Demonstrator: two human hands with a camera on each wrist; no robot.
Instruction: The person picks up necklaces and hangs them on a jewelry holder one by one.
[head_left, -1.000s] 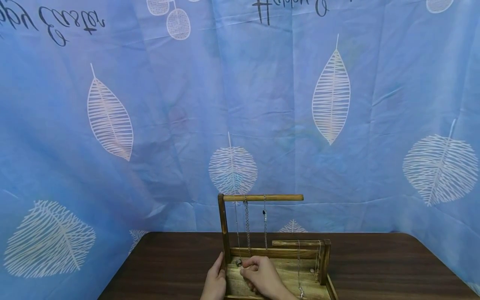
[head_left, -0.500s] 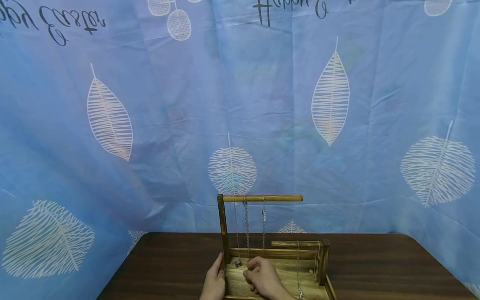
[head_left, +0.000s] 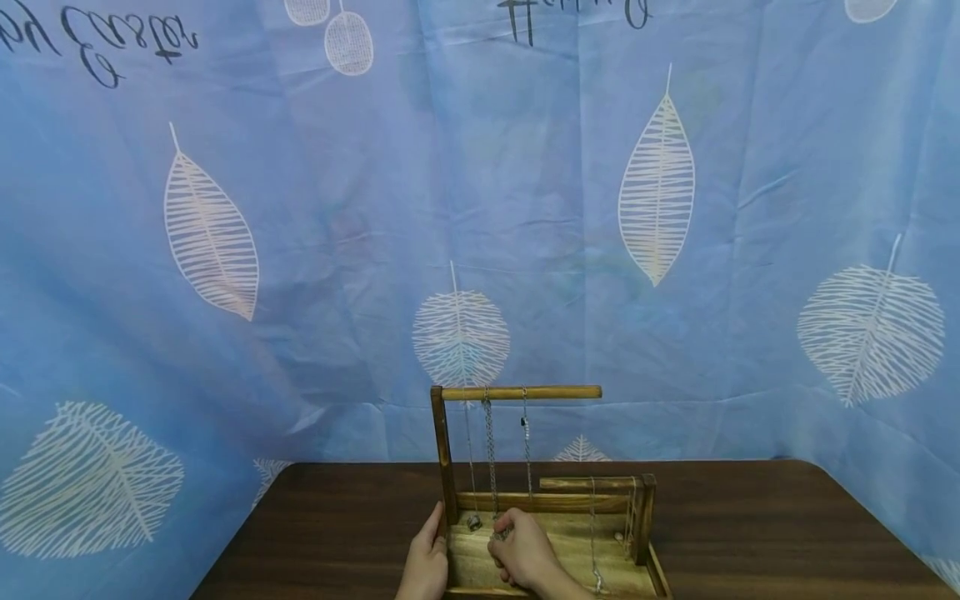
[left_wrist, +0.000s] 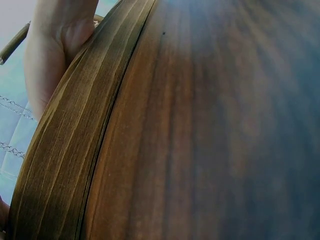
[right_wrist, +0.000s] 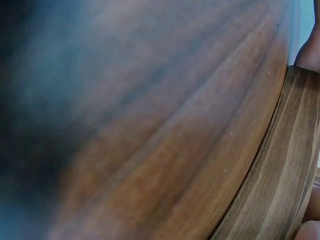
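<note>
A wooden jewelry stand (head_left: 444,450) with a shallow tray base (head_left: 555,575) is in the head view. From its tall bar (head_left: 521,392) hang several silver necklaces. My right hand (head_left: 528,554), over the tray, pinches the low end of the thick chain necklace (head_left: 491,458) between thumb and index finger, with a bunched bit of chain at the fingertips. Left of it, a thin necklace's dark round pendant (head_left: 473,522) hangs free. My left hand (head_left: 426,562) rests against the tray's left side, fingers fairly straight. In the left wrist view, the tray's wooden wall (left_wrist: 75,130) hides most of the hands.
On the right, a shorter bar (head_left: 585,483) carries a thin necklace (head_left: 593,533) and several strands near its post (head_left: 643,525). A beaded necklace (head_left: 527,442) hangs right of the thick chain. The dark wooden table (head_left: 735,525) backs onto a blue cloth (head_left: 540,275).
My right hand has moved slightly right, away from the round pendant, to the thick chain's end, where bunched chain now shows at the fingertips. The left hand stays at the tray's side.
</note>
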